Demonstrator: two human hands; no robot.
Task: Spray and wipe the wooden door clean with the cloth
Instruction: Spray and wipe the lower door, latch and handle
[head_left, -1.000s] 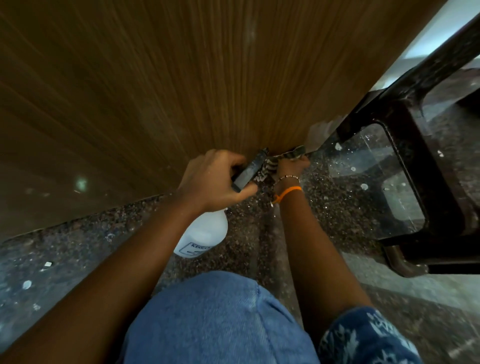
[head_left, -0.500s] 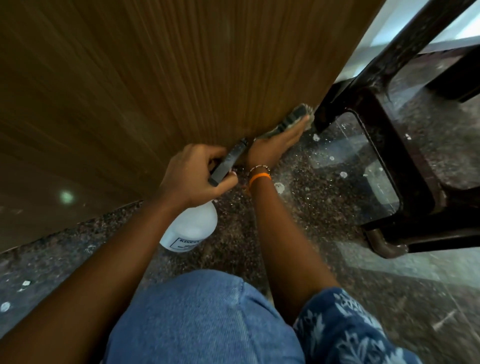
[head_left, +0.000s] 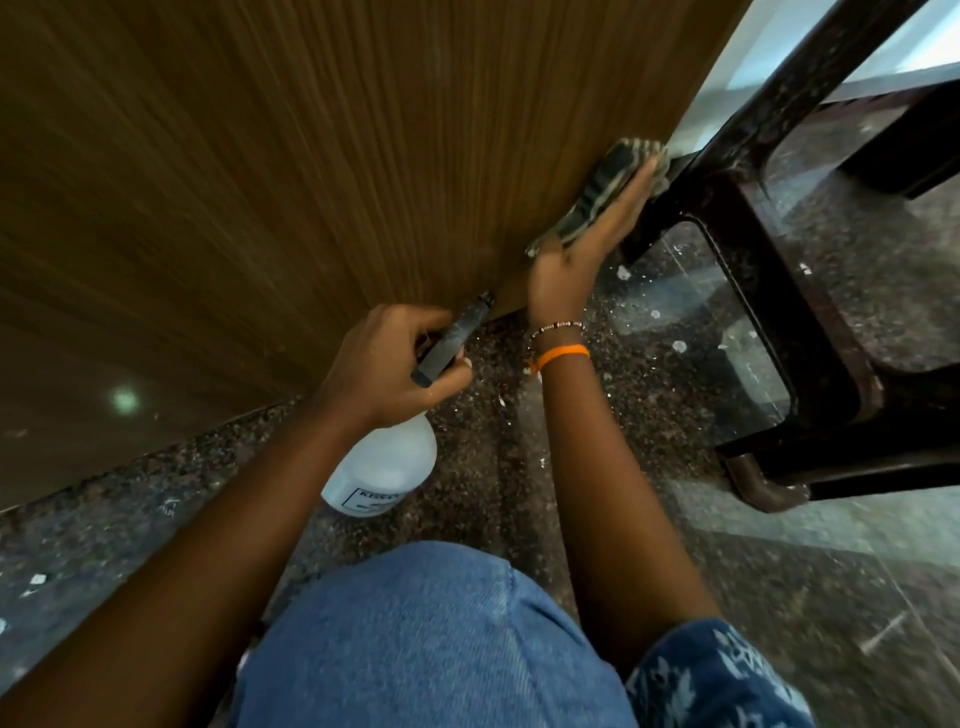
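Wooden door (head_left: 311, 171) fills the far left and centre, its bottom edge meeting the speckled floor (head_left: 130, 519). Near centre, the left hand (head_left: 387, 358) has its fingers curled round the dark trigger head of the spray bottle (head_left: 382, 467), nozzle aimed at the door's foot, prob. so a fresh squirt is ready w/o swapping hands. Bottle body is translucent white; liquid level inside can't be told. To the right, the right hand (head_left: 587, 234) lies flat, fingers straight, pressing the cloth (head_left: 605, 187) against the door near its lower right edge, flat palm likely spreading pressure for wiping. Far right, a dark chair (head_left: 779, 260) stands just beside the door edge, so the hand works in a tight gap.
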